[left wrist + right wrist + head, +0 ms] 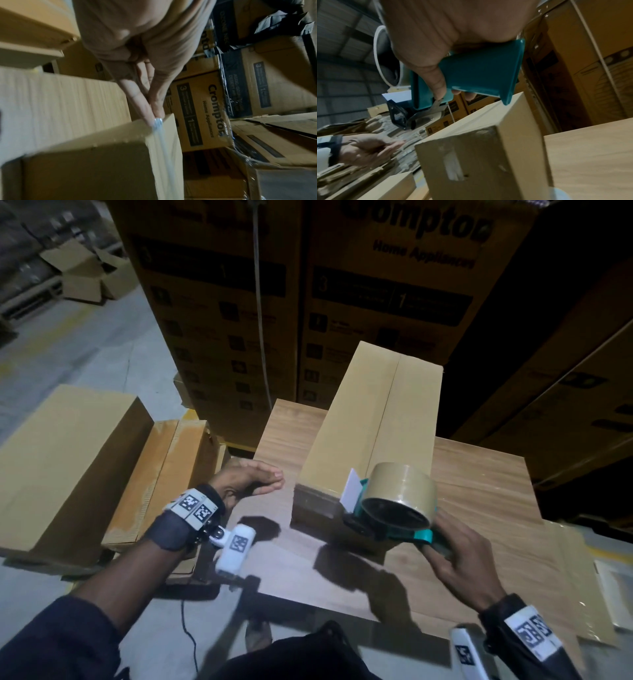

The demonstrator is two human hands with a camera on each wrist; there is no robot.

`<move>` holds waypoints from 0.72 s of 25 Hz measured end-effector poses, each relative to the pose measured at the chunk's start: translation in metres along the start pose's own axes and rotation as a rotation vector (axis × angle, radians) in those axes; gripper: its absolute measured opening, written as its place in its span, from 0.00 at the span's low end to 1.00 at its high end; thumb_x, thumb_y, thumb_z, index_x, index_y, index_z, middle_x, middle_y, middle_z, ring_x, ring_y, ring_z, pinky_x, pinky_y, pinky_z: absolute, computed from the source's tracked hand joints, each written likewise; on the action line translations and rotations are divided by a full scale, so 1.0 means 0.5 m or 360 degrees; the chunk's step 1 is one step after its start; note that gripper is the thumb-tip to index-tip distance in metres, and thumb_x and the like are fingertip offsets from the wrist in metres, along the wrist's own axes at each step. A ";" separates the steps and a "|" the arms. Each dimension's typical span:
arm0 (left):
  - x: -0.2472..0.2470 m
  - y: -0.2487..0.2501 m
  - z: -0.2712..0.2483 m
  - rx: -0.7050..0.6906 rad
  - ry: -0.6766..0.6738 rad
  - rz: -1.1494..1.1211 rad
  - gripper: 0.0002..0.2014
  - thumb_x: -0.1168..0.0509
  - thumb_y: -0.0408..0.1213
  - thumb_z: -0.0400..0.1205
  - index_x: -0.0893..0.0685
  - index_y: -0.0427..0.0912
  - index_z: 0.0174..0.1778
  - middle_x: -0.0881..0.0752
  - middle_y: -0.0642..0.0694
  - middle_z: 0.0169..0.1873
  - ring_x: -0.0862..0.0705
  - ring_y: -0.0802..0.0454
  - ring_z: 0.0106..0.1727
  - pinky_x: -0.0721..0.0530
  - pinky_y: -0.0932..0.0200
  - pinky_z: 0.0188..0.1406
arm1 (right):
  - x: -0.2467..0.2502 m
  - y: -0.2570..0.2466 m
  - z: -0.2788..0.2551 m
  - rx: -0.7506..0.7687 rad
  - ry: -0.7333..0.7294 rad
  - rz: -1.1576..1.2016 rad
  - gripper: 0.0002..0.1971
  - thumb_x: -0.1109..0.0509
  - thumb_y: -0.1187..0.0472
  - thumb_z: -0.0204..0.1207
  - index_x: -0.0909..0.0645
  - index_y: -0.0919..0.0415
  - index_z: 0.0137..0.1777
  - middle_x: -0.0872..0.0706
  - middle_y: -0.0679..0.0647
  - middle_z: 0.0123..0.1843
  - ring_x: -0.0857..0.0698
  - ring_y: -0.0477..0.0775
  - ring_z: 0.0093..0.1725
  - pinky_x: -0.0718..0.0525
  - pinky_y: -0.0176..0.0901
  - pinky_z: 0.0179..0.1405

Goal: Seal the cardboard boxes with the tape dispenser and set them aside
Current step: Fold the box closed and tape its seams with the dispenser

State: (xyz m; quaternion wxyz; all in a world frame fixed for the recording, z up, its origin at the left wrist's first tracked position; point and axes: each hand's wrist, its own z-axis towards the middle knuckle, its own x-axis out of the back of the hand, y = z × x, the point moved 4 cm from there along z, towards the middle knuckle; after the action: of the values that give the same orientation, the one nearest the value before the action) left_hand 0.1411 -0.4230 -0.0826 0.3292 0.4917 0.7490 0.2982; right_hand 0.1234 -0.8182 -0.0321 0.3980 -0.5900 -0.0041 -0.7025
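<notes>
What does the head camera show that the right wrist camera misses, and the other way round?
Only the head view shows the full length of the cardboard box with its centre seam, the tape roll from above, and two more boxes left of the table.

Only the right wrist view shows the tape dispenser's teal handle from below, with the right hand wrapped round it, and the tape on the box's near end.

Both show the dispenser at that near end and the left hand holding nothing.
</notes>
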 end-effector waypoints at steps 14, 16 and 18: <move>-0.015 -0.015 0.038 -0.0215 0.0073 0.0035 0.17 0.23 0.27 0.76 0.14 0.20 0.57 0.09 0.28 0.45 0.11 0.52 0.32 0.13 0.66 0.31 | 0.024 0.068 0.010 -0.0065 -0.0023 -0.0158 0.37 0.13 0.74 0.62 0.23 0.43 0.65 0.09 0.52 0.59 0.13 0.58 0.50 0.11 0.63 0.41; -0.011 -0.017 0.044 -0.0244 0.0101 0.0049 0.16 0.23 0.27 0.76 0.13 0.20 0.55 0.09 0.27 0.46 0.11 0.50 0.35 0.12 0.65 0.33 | 0.017 0.074 0.016 -0.0061 -0.0033 -0.0124 0.36 0.14 0.73 0.64 0.22 0.43 0.65 0.10 0.50 0.61 0.16 0.52 0.53 0.11 0.64 0.43; -0.007 -0.024 0.050 -0.0229 0.0128 0.0059 0.14 0.23 0.27 0.76 0.12 0.23 0.55 0.08 0.29 0.47 0.08 0.48 0.40 0.10 0.64 0.36 | 0.011 0.082 0.021 -0.0062 -0.0057 -0.0108 0.34 0.15 0.72 0.65 0.22 0.43 0.65 0.11 0.48 0.61 0.17 0.50 0.54 0.12 0.64 0.44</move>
State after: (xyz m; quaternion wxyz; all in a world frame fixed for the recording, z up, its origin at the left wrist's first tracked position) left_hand 0.1556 -0.4273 -0.1061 0.3278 0.4681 0.7290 0.3768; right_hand 0.1554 -0.8442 -0.0434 0.3621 -0.6097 -0.0176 -0.7049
